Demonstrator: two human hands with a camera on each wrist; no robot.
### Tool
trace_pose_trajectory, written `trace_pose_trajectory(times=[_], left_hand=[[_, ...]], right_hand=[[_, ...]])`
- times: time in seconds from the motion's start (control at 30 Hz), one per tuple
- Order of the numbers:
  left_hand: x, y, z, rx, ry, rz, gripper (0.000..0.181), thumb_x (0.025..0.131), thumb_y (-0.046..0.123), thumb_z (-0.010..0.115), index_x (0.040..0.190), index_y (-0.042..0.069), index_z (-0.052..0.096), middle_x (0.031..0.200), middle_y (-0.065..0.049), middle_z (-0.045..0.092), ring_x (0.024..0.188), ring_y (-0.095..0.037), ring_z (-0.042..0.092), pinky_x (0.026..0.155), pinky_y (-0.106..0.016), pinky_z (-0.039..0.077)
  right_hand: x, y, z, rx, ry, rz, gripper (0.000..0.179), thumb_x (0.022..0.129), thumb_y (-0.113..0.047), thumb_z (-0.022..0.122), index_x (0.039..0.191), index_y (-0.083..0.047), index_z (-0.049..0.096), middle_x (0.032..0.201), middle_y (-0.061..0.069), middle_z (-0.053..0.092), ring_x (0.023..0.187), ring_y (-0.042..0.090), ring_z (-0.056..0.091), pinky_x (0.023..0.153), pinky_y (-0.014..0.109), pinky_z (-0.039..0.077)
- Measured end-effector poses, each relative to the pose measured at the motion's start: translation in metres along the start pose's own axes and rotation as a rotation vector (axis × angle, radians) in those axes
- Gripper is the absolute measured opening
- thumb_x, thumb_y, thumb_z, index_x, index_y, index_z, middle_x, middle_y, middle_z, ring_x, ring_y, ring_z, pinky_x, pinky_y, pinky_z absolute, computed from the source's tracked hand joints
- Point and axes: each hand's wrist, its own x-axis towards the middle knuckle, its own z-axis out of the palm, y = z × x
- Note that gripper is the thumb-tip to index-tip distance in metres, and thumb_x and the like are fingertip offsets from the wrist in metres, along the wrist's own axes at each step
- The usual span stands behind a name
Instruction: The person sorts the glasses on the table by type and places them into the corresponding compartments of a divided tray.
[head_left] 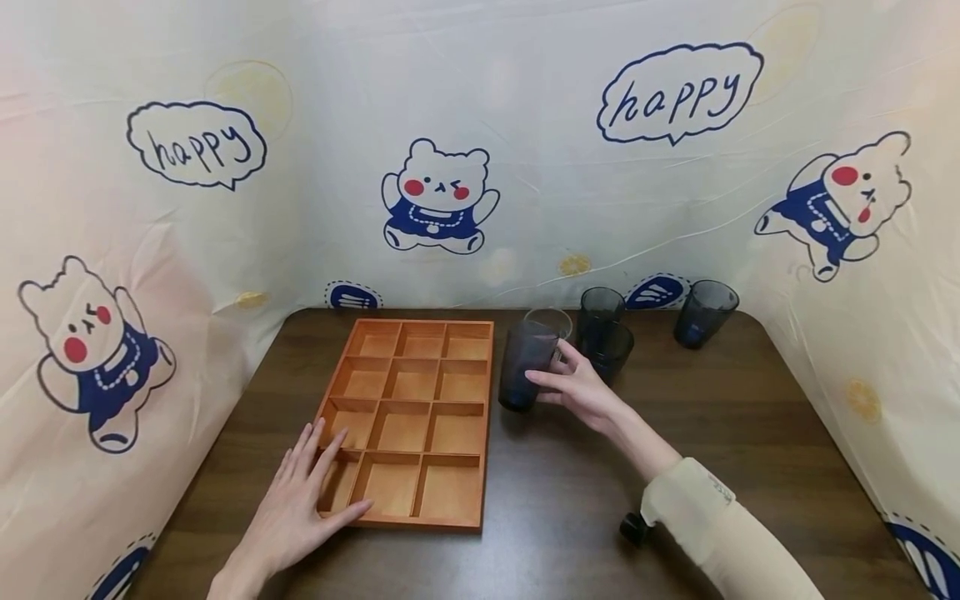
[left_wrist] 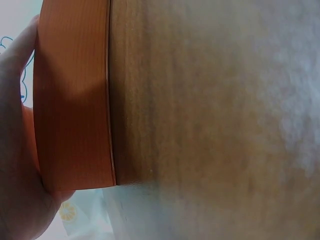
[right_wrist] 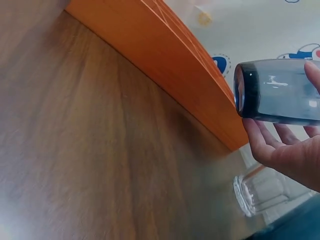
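My right hand point(head_left: 585, 392) holds a dark tinted glass tumbler point(head_left: 521, 367) upright, just right of the wooden compartment box point(head_left: 486, 492). The right wrist view shows fingers and thumb on opposite sides of the tumbler point(right_wrist: 280, 92), whose base appears raised off the table. Behind it stands a clear glass point(head_left: 551, 319), partly hidden by the tumbler. My left hand point(head_left: 296, 496) rests with spread fingers on the box's near left corner, thumb at the front edge. Close up in the left wrist view are the box's side wall point(left_wrist: 72, 110) and part of this hand point(left_wrist: 20, 150).
Two dark tumblers, one farther back point(head_left: 602, 304) and one nearer point(head_left: 613, 346), stand close together behind my right hand. Another dark tumbler point(head_left: 705, 317) is at the back right table corner. Printed cloth point(head_left: 525, 208) surrounds the brown table point(head_left: 750, 467). A small black object point(head_left: 633, 527) sits beside my right sleeve.
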Motion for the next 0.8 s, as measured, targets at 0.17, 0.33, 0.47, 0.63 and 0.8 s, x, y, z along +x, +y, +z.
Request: trace_pose_trajectory(times=[0.17,0.33,0.47,0.63,0.8], left_hand=[[0.002,0.001,-0.001,-0.015,-0.006,-0.008,0.108,0.089,0.063,0.084,0.175,0.025,0.032,0.184,-0.021,0.017,0.176,-0.031,0.005,0.137,-0.067,0.016],[0.002,0.001,-0.001,-0.009,-0.006,-0.015,0.108,0.089,0.064,0.084,0.175,0.025,0.032,0.185,-0.02,0.017,0.174,-0.036,0.01,0.14,-0.062,0.012],[0.001,0.001,-0.002,-0.006,-0.009,-0.019,0.107,0.089,0.064,0.084,0.175,0.025,0.033,0.185,-0.02,0.017,0.175,-0.035,0.009,0.139,-0.063,0.014],[0.001,0.0,-0.001,-0.005,-0.005,-0.014,0.107,0.089,0.064,0.084,0.174,0.025,0.033,0.185,-0.019,0.017,0.176,-0.029,0.004,0.139,-0.064,0.015],[0.001,0.001,-0.001,-0.012,-0.013,-0.021,0.107,0.089,0.064,0.083,0.175,0.025,0.032,0.185,-0.019,0.016,0.176,-0.03,0.004,0.138,-0.065,0.016]], right_hand=[[0.016,-0.003,0.01,0.007,0.012,-0.005,0.073,0.105,-0.003,0.067,0.168,-0.02,0.035,0.162,0.028,0.052,0.129,0.023,0.068,0.111,0.057,0.058],[0.031,-0.007,0.019,-0.002,0.021,0.003,0.072,0.105,-0.007,0.069,0.167,-0.021,0.036,0.163,0.028,0.052,0.132,0.027,0.066,0.116,0.063,0.054],[0.04,-0.006,0.024,0.014,0.024,0.012,0.074,0.105,-0.007,0.069,0.169,-0.02,0.034,0.163,0.029,0.053,0.133,0.028,0.066,0.117,0.064,0.053],[0.049,-0.006,0.027,0.039,0.038,0.02,0.085,0.105,-0.005,0.068,0.175,-0.021,0.023,0.167,0.029,0.048,0.146,0.038,0.058,0.12,0.068,0.047],[0.058,-0.006,0.03,0.068,0.05,0.023,0.096,0.104,-0.004,0.067,0.178,-0.019,0.008,0.173,0.029,0.04,0.157,0.046,0.047,0.123,0.069,0.043]])
